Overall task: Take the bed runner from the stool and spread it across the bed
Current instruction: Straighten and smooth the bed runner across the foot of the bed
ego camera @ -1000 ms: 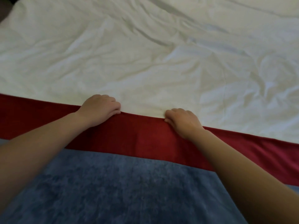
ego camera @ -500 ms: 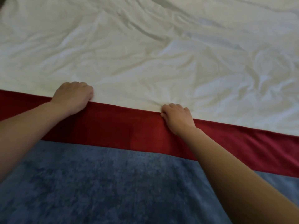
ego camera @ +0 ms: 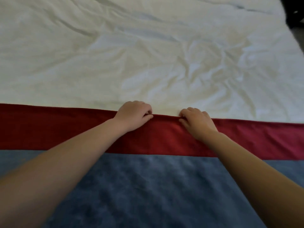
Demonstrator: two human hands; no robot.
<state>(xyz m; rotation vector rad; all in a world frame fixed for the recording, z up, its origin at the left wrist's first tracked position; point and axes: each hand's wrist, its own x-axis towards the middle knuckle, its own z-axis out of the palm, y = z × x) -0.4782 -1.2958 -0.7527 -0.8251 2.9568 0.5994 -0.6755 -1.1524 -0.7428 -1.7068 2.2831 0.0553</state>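
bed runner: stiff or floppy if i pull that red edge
Likely floppy: the bed runner puckers where the left hand and right hand pinch its red edge. Its plush blue nap probably drags on the white sheet.

bed runner (ego camera: 164,137) runs off both side edges — dark corner object (ego camera: 294,12) blurred.

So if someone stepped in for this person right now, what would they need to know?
Left hand: grips the far red edge of the bed runner.
Right hand: grips the same edge, close beside the left.
Runner: lies flat across the white bedding, blue part nearest, red strip beyond.
Done: runner laid across the bedding.
Left: probably tug the edge straight, smooth it, then let go.
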